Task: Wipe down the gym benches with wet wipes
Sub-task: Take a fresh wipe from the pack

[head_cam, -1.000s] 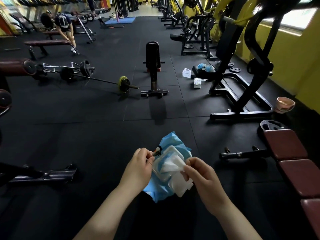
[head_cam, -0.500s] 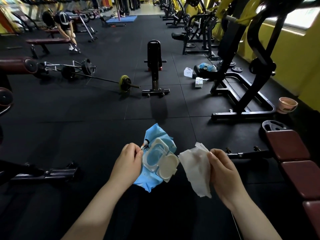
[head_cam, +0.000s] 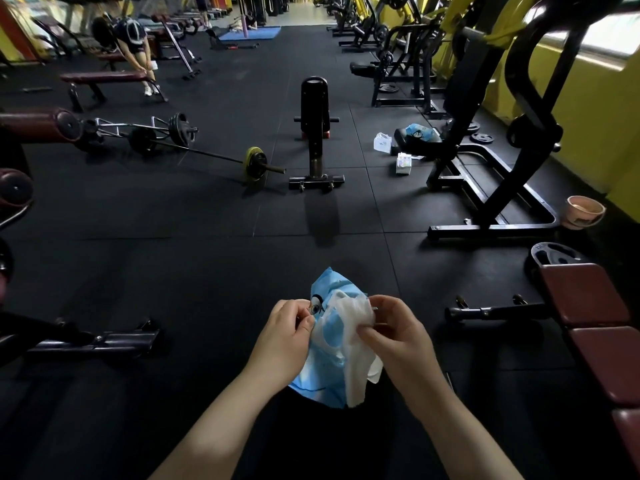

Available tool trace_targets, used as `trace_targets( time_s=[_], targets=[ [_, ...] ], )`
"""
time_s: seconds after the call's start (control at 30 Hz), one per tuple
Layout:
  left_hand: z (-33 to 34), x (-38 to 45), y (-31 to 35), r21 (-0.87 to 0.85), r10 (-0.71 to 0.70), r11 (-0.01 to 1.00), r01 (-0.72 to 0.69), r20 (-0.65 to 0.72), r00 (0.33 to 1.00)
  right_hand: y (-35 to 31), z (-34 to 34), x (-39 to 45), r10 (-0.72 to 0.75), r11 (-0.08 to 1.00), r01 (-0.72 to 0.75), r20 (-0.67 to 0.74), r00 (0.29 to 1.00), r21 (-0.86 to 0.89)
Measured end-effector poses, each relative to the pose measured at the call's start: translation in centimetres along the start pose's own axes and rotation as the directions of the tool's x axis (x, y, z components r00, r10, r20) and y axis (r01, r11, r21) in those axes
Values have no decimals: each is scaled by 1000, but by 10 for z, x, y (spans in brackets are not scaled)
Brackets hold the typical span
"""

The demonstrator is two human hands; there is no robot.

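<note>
A blue pack of wet wipes [head_cam: 323, 368] hangs in front of me, gripped at its left edge by my left hand [head_cam: 285, 336]. My right hand [head_cam: 393, 332] pinches a white wet wipe [head_cam: 356, 344] that drapes down over the front of the pack and hides its lid. A dark red padded gym bench [head_cam: 595, 317] stretches along the right edge. Another dark red bench [head_cam: 104, 77] stands far off at the upper left.
A black upright bench [head_cam: 315, 133] stands ahead, a barbell [head_cam: 207, 154] lies left of it. Black and yellow machines [head_cam: 485, 140] line the right wall, with a second blue wipes pack [head_cam: 420, 133], a weight plate [head_cam: 554, 256] and a pink bowl [head_cam: 585, 211]. A person [head_cam: 133, 46] bends over far left.
My right hand pulled the wipe free of the pack and out to the right, then brought it back against the pack. The wipe now covers the open lid.
</note>
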State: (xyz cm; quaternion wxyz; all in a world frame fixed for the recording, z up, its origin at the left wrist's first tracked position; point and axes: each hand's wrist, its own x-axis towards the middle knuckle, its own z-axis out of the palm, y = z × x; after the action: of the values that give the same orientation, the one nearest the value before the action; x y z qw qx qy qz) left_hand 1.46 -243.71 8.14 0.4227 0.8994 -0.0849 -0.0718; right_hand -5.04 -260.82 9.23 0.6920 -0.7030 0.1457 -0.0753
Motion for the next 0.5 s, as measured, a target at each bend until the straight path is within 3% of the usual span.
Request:
trace_targets(
  time_s=[0.07, 0.13, 0.3, 0.5],
  targets=[
    [-2, 0, 0, -49, -23, 999, 24, 10, 1000, 2, 1, 3, -118, 965, 95, -84, 989, -243],
    [-3, -1, -1, -91, -38, 995, 39, 9, 999, 2, 0, 7, -103, 967, 71, -117, 988, -246],
    [-2, -2, -3, -124, -54, 991, 52, -8, 999, 0, 2, 8, 97, 989, -100, 38, 995, 105],
    [-5, -1, -2, -134, -49, 990, 48, -3, 999, -7, 4, 6, 144, 913, -240, 290, 946, 329]
  ],
)
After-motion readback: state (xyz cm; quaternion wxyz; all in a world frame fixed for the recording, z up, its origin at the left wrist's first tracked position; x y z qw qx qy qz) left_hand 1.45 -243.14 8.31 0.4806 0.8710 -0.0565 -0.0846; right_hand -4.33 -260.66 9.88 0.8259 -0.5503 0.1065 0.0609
